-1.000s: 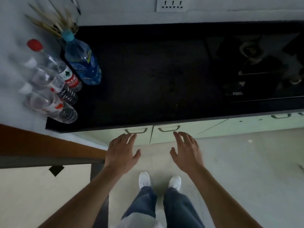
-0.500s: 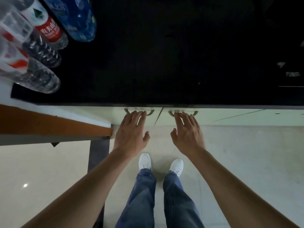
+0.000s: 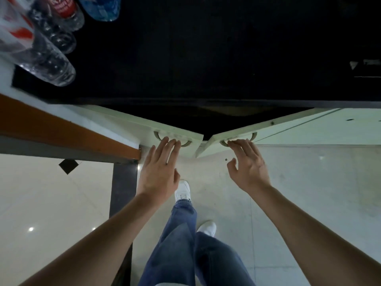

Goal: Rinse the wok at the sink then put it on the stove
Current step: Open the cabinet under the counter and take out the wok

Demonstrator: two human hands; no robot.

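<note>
The counter (image 3: pixel 206 48) is black and matt, the bottles (image 3: pixel 49 65) on it clear ribbed plastic. The doors (image 3: pixel 127 122) look smooth and painted, their handles (image 3: pixel 186 143) dull metal. The floor (image 3: pixel 309 182) is glossy tile with bright light spots; the jeans (image 3: pixel 181 244) are blue denim cloth

Nothing's really reading clearly here. The bottle with the red label (image 3: pixel 61 5), way up and to the left of the left hand (image 3: pixel 158 172), is showing white characters, but they're coming out cropped and blurry.
</note>
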